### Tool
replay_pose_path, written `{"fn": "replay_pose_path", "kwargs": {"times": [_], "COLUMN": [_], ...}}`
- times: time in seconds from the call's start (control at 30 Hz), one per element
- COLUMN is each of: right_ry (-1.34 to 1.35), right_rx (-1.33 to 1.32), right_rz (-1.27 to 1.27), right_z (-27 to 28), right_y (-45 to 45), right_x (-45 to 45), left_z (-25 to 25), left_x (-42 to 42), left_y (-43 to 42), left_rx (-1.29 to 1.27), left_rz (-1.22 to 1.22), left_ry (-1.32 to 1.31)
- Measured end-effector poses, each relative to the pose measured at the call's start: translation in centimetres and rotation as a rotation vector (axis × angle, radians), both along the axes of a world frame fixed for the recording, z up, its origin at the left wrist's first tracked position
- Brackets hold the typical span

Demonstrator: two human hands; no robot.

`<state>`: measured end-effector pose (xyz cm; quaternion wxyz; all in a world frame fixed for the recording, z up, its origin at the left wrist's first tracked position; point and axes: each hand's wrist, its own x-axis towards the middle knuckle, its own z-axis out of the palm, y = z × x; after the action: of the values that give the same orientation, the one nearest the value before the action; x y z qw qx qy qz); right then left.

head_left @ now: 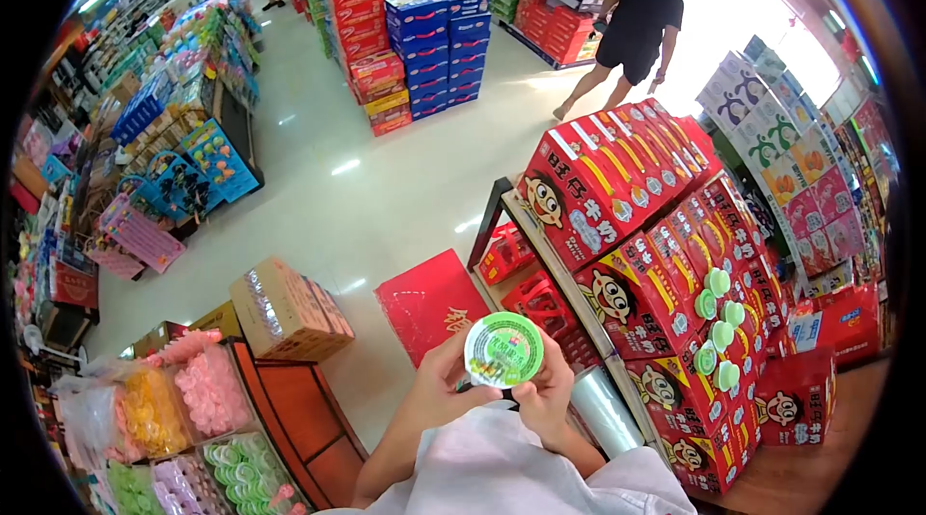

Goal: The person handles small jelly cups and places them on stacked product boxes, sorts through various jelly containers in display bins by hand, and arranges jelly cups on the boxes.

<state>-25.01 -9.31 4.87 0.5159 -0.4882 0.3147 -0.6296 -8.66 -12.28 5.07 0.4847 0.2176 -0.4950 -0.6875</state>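
Note:
Between both hands I hold a round cup (503, 351) with a green and white printed lid facing up at me. My left hand (440, 388) is closed around its left side, and my right hand (547, 393) grips the right side with the thumb near the rim. The cup's lower part is hidden by the lid and my fingers. To the right, several small green-lidded cups (721, 334) stand on a stack of red milk boxes (632, 288).
A shelf holds the red boxes on my right. A cardboard carton (289, 311) and a bin of bagged goods (212, 394) are at left. Stacked blue boxes (420, 47) stand ahead. A person in a red helmet (641, 23) is near the bright doorway; another stands far back.

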Motion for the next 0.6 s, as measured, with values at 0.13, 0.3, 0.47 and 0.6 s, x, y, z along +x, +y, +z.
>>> {"fn": "replay_pose_path", "kwargs": {"times": [0.13, 0.3, 0.47, 0.6], "right_ry": [0.004, 0.128, 0.115, 0.089], "right_rx": [0.020, -0.021, -0.086, -0.085], "right_rz": [0.050, 0.097, 0.122, 0.127], "right_z": [0.1, 0.2, 0.6, 0.1], "right_y": [0.2, -0.9, -1.5, -1.5], "right_x": [0.6, 1.8, 2.7, 3.1], "left_z": [0.7, -0.6, -0.3, -0.2], "left_x": [1.1, 1.7, 2.7, 3.3], "left_y": [0.5, 1.2, 1.0, 1.2], "left_rx": [-0.051, -0.009, -0.052, -0.024], "left_rz": [0.061, 0.276, 0.311, 0.276], "left_ry": [-0.025, 0.015, -0.129, -0.143]}}
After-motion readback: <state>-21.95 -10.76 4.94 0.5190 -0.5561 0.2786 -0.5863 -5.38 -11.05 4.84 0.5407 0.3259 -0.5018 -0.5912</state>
